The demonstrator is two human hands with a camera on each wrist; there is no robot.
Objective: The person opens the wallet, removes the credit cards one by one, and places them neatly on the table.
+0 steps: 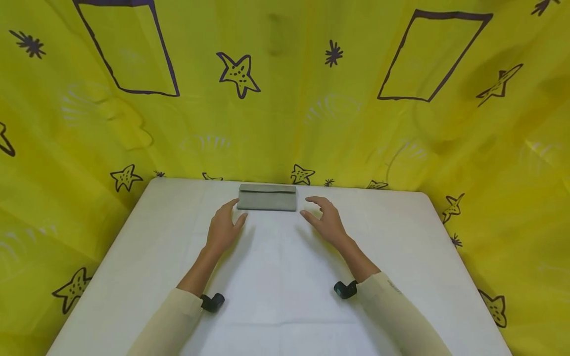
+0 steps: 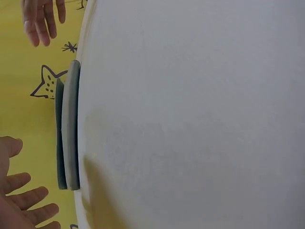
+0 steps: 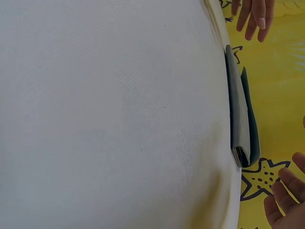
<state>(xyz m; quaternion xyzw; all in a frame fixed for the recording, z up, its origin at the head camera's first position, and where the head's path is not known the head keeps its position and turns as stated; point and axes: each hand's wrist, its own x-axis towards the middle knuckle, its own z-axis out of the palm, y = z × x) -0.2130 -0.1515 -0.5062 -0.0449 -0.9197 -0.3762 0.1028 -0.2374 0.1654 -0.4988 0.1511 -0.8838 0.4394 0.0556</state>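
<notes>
A flat grey-green case point(image 1: 267, 201) with a folded flap lies near the far edge of the white table. To its left is my left hand point(image 1: 221, 228), fingers loosely bent and thumb apart, holding nothing. My right hand point(image 1: 329, 223) hovers off the case's right end, likewise bare, with a gap between thumb and fingers. Seen edge-on in the left wrist view, the case point(image 2: 71, 129) has its flap slightly raised. The right wrist view shows a dark hollow at the near end of the case point(image 3: 239, 109).
A white cloth covers the table point(image 1: 280, 277), its rounded far corners near a yellow curtain point(image 1: 276, 123) printed with stars. The curtain surrounds the table at the back and both sides. Each wrist carries a small black camera point(image 1: 213, 302).
</notes>
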